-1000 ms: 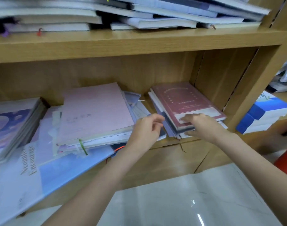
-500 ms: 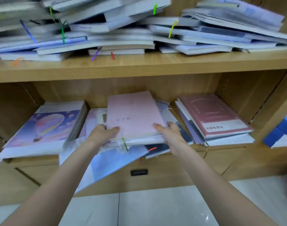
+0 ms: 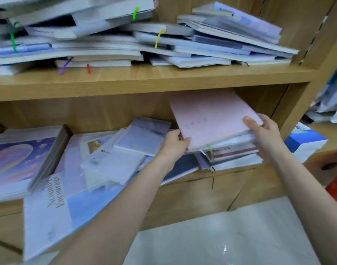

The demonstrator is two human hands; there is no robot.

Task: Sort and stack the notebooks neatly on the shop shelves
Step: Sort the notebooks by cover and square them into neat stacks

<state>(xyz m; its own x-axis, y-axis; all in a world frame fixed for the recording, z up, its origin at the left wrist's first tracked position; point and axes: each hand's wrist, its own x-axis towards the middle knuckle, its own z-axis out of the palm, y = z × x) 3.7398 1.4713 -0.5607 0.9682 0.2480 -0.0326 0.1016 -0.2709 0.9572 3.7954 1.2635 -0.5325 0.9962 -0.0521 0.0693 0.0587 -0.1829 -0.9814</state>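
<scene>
A pink notebook [image 3: 211,115] tops a small bundle that I hold on the right-hand stack [image 3: 238,157] of the lower shelf, over the dark red notebook [image 3: 232,152]. My left hand [image 3: 173,142] grips the bundle's near left corner. My right hand [image 3: 263,131] grips its right edge, thumb on the pink cover. Left of my hands, loose pale blue and lilac notebooks [image 3: 142,136] lie askew in the middle of the shelf. A large light blue book [image 3: 54,213] overhangs the shelf's front edge.
A stack with a purple balloon cover [image 3: 20,159] lies at the far left. The upper shelf [image 3: 144,81] carries untidy piles of notebooks [image 3: 125,39] with coloured ribbons. A blue and white box [image 3: 305,142] sits in the neighbouring bay to the right. Pale tiled floor [image 3: 221,236] lies below.
Both hands lifted the pink-topped bundle from the middle pile and carried it right onto the dark red notebook's stack. The notebooks beneath it in the middle are now uncovered.
</scene>
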